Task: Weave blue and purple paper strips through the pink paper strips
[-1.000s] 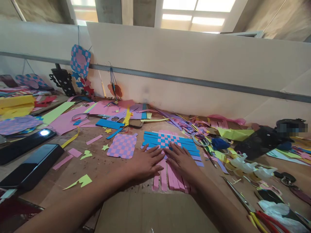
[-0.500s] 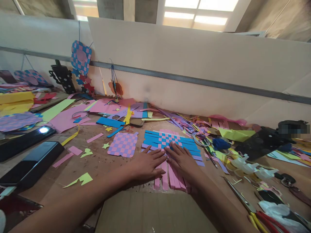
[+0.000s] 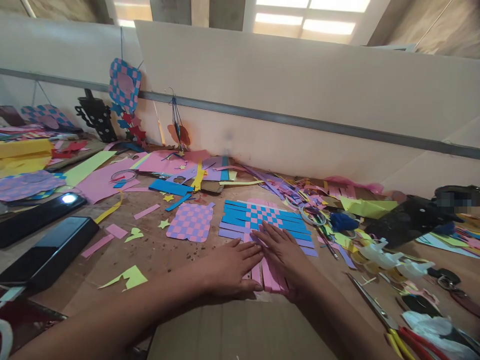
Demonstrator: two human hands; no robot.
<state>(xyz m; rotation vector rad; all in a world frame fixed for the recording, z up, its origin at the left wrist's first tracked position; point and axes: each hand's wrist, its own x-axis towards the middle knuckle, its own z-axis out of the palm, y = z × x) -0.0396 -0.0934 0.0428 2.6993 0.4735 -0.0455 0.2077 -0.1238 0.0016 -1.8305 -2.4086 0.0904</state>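
Observation:
A sheet of woven paper strips (image 3: 262,215), blue and purple crossing pink in a checker pattern, lies flat on the table in front of me. My left hand (image 3: 236,265) rests palm down over its lower left part, fingers stretched toward the right. Palm down on the lower right part is my right hand (image 3: 283,250), its fingers extended up and left, close to the left fingertips. Loose pink strip ends show below and between the hands. Just left of the weave lies a pink and purple checkered piece (image 3: 190,222).
Scissors (image 3: 378,310) and small glue bottles (image 3: 382,257) lie at the right, with paper scraps (image 3: 300,195) behind. At the left are a black device (image 3: 52,250), a lit phone-like device (image 3: 41,217) and a dark tumbler (image 3: 96,117). A wall panel (image 3: 281,85) rises behind.
My left hand has moved slightly down and right, uncovering purple strips on the weave's left side. My right hand has shifted a little; both remain flat.

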